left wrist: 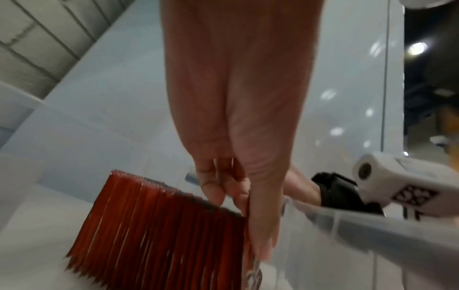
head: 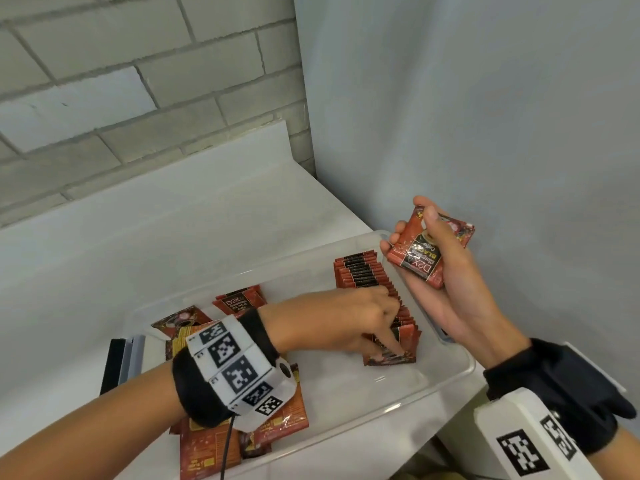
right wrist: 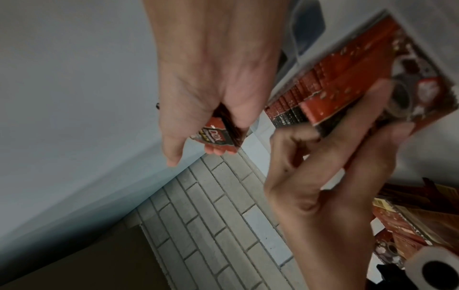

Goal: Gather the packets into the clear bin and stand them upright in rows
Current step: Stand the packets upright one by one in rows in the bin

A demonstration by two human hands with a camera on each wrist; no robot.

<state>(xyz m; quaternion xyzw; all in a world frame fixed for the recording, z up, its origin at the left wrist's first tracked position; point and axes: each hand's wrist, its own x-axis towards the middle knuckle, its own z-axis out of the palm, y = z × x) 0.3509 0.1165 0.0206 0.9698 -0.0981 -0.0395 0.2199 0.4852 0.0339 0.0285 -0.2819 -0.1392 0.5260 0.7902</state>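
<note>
Left hand: our left hand [head: 341, 318] is down inside the clear bin [head: 446, 382], fingers [left wrist: 261, 233] pretty much straight and pressed against the nearest packet [head: 389, 356] at the front of the row. Not really curled round anything as far as we can see.
Right hand: our right hand [head: 440, 271] is up above the bin's right rim, thumb and fingers wrapped round a small stack of packets [head: 427, 249] with the D2X black label facing up.
Row: the upright row [head: 367, 282] stands along the right side of the bin, packets on edge and packed tight.
Loose ones: a messy pile of packets [head: 273, 420] lies flat at the bin's left end, partly under our left wrist.
Bin spot: it sits on a white counter [head: 156, 230], tucked near the wall corner.
</note>
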